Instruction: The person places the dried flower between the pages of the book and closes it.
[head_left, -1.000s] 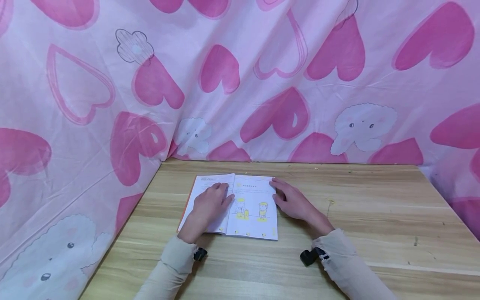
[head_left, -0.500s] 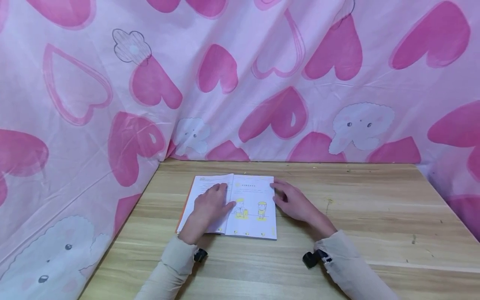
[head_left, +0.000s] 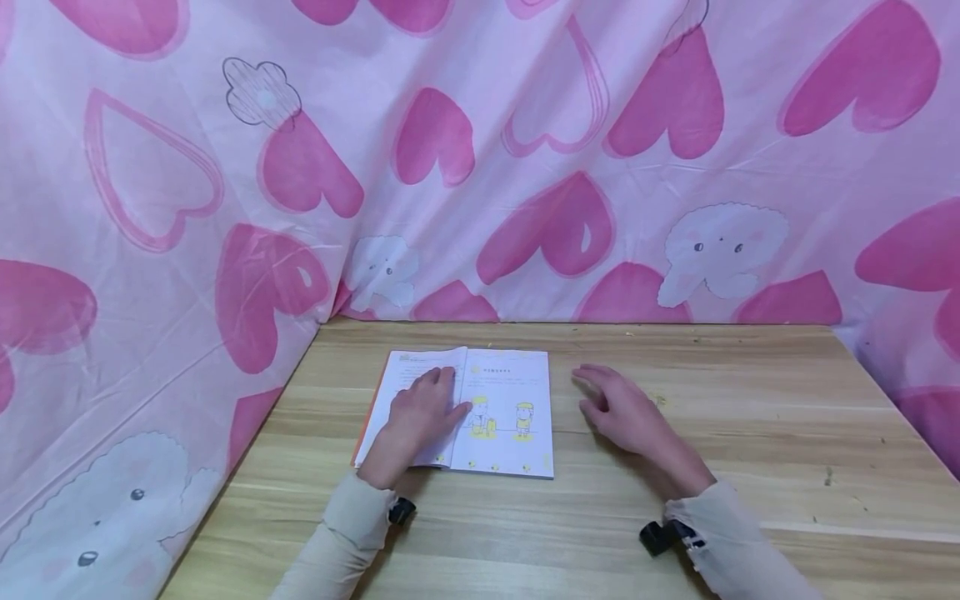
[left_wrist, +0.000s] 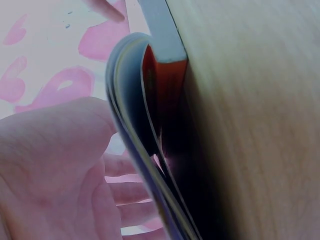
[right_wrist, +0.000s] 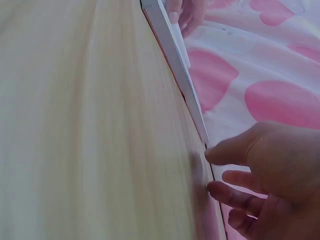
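An open book [head_left: 506,450] lies on the wooden table, its orange cover showing along the left edge. Yellow cartoon figures and a few lines of text fill its right page. Across the left page and the fold rests my left hand [head_left: 422,412], fingers extended and thumb over the fold. The left wrist view shows the bent left-hand pages [left_wrist: 122,85] bowing up beside that hand, with the thick page block behind. My right hand [head_left: 626,412] is to the right of the book, a short gap from its edge, fingers loosely bent and holding nothing.
The wooden table [head_left: 750,433] runs to a pink curtain [head_left: 525,208] with hearts at the back and left. A black wrist camera [head_left: 401,510] sits on the left sleeve, another wrist camera [head_left: 656,537] on the right. Small marks dot the table's right side.
My right hand has left the book's right edge and moved right, toward me. My left hand stays on the left page, its thumb shifted slightly over the fold. The book stays open.
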